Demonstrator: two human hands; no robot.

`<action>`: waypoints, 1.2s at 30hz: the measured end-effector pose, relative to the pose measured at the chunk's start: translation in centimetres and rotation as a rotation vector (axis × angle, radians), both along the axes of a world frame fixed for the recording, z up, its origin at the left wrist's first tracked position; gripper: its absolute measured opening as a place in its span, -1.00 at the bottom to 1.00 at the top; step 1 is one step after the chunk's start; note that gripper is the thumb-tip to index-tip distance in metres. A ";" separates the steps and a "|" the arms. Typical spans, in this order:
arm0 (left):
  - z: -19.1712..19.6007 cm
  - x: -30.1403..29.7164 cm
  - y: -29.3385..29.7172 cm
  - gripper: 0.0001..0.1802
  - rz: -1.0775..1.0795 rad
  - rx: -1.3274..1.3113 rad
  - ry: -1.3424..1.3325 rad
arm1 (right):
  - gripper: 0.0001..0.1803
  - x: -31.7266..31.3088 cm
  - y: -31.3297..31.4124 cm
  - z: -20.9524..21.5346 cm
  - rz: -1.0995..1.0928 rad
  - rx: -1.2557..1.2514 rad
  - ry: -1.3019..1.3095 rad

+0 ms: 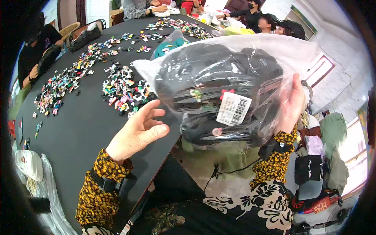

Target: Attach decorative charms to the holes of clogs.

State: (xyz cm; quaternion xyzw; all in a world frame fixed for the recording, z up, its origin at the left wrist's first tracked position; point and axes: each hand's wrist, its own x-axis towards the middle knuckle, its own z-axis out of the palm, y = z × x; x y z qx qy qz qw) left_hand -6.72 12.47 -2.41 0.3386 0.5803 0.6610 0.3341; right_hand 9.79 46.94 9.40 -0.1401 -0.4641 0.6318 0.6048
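Observation:
A clear plastic bag (pixel 297 49) holds a pair of black clogs (pixel 192 66) with small charms on them, among them a red one (pixel 227 94) and a pink one (pixel 217 131). A white barcode label (pixel 234 109) sticks to the bag's front. My right hand (pixel 293 105) grips the bag at its right side and holds it up over the table's edge. Part of that hand's fingers is hidden behind the bag. Left of the bag and apart from it, my left hand (pixel 137 129) is open, fingers spread, with nothing in it.
Piles of small colourful shoe charms (pixel 127 88) lie on the black table (pixel 90 133). Behind the bag is a teal item in plastic (pixel 166 47). White stacked pieces (pixel 29 164) stand at the left edge. Co-workers (pixel 250 15) sit around the table. Clothes and bags (pixel 333 137) are heaped at right.

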 end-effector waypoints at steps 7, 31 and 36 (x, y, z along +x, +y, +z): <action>0.9 -0.4 0.0 -0.49 0.181 0.165 -0.149 | -0.75 -5.0 -3.4 -1.8 0.409 0.043 0.050; 6.4 0.0 -13.7 -0.40 0.751 -0.116 -0.011 | -0.81 -8.6 -12.2 -7.9 1.292 0.110 -0.618; 5.1 0.1 -15.4 -0.38 0.877 -0.261 0.002 | -0.77 -8.5 -14.1 -8.3 1.321 0.076 -0.616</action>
